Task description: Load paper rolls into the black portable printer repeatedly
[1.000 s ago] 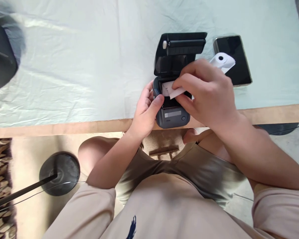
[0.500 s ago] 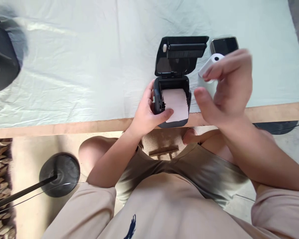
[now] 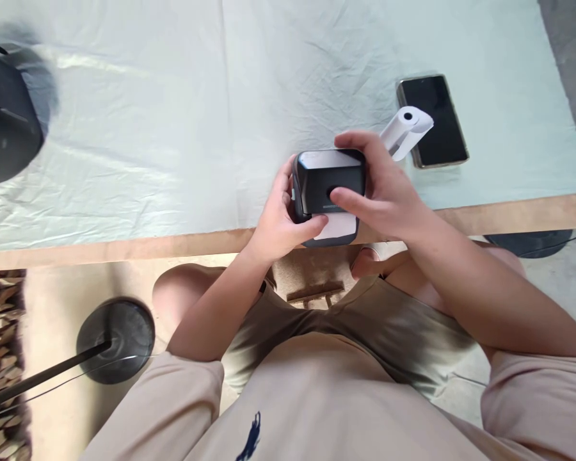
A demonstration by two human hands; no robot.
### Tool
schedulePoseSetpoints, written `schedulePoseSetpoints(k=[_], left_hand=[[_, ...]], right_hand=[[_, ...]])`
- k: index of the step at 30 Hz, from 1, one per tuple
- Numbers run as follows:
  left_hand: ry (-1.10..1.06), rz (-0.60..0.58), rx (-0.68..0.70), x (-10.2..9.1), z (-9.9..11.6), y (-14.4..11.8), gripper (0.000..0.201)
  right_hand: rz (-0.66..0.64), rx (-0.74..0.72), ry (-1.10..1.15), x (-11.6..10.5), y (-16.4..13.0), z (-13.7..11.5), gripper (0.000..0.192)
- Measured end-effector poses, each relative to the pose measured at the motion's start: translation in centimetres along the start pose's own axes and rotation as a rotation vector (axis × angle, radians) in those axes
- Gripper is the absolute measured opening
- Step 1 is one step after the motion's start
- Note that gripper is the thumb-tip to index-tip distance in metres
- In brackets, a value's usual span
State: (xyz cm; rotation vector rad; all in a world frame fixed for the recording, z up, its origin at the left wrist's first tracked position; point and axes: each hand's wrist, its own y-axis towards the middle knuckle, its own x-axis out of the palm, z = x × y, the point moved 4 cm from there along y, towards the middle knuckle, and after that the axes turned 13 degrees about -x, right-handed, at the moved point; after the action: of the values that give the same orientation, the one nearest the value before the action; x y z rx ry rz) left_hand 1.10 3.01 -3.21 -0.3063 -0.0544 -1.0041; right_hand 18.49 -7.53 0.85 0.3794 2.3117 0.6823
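Small dark label printer (image 3: 329, 186) sits at the near edge of the table (image 3: 509, 214), lid down, both hands on it. Left hand (image 3: 278, 221) clasps the printer's left side — thumb across the front lower corner, fingers behind. Right hand (image 3: 384, 192) wraps the right side and top, index finger over the lid's far edge, thumb pressing on the lid face. A strip of white paper (image 3: 336, 226) sticks out from under the lid at the front, lying over the printer's lower body.

Spare paper roll (image 3: 406, 131) lies on the pale cloth (image 3: 173, 115) just beyond the right hand, overlapping the edge of a dark phone (image 3: 434, 118) lying flat, screen up. Dark round object (image 3: 4, 121) at far left of the table. A black stand base (image 3: 115, 336) is on the floor below.
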Motion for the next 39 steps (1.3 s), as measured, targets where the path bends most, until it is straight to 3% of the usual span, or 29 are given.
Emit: schedulePoseSetpoints(k=[5, 9, 13, 16, 23, 25, 28, 33, 35, 37, 39], left_hand=[[-0.092, 0.014, 0.032, 0.3, 0.2, 0.1, 0.102], [-0.106, 0.041, -0.001, 0.6, 0.9, -0.2, 0.098], [-0.212, 0.059, -0.006, 0.8, 1.5, -0.7, 0.081], [-0.212, 0.092, 0.029, 0.8, 1.7, -0.9, 0.078], [-0.238, 0.146, -0.015, 0.4, 1.5, -0.7, 0.074], [-0.244, 0.154, -0.029, 0.3, 1.5, -0.5, 0.074], [-0.260, 0.112, -0.035, 0.3, 1.2, -0.4, 0.071], [-0.179, 0.047, 0.003, 0.3, 0.8, -0.3, 0.082], [-0.169, 0.047, 0.010, 0.3, 0.9, -0.3, 0.081], [-0.166, 0.048, 0.008, 0.4, 1.0, -0.4, 0.078], [-0.159, 0.045, 0.007, 0.4, 1.1, -0.5, 0.077]], right_hand=[[-0.104, 0.087, 0.139, 0.5, 0.0, -0.1, 0.068], [-0.099, 0.107, 0.079, 0.4, 0.4, -0.6, 0.075], [-0.075, 0.101, -0.037, -0.1, 0.6, -0.8, 0.066], [-0.067, 0.091, 0.001, -0.7, 0.7, -1.1, 0.060], [-0.279, -0.015, 0.042, -2.2, 1.1, -1.9, 0.090], [-0.227, -0.088, -0.072, -2.9, 1.4, -2.3, 0.081], [-0.029, -0.167, -0.227, -3.9, 1.5, -3.0, 0.059], [0.162, 0.023, -0.215, -3.8, 1.7, -4.2, 0.036], [0.238, 0.023, -0.139, -3.7, 2.0, -4.7, 0.032], [0.225, -0.022, -0.098, -3.4, 2.3, -5.0, 0.023], [0.084, -0.095, -0.176, -2.9, 2.6, -5.1, 0.012]])
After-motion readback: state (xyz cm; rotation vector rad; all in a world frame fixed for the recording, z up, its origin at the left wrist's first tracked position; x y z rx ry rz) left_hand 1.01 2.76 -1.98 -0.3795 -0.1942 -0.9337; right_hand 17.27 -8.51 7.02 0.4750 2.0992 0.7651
